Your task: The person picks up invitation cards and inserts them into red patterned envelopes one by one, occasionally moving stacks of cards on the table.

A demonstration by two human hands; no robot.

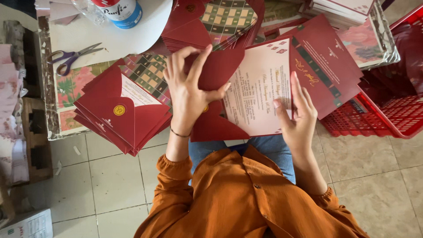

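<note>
While purple-handled scissors (70,56) lie at the upper left on a white tabletop (132,37), a stack of sealed maroon envelopes (121,112) sits left of centre. At centre, the left hand (189,90) pinches the maroon flap of an open invitation card (260,88), and the right hand (299,114) grips its pale inner panel. A red plastic crate (387,114) fills the right edge.

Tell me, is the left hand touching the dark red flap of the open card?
Touching. The head view shows the left hand with fingers and thumb pinching the dark red flap.
</note>
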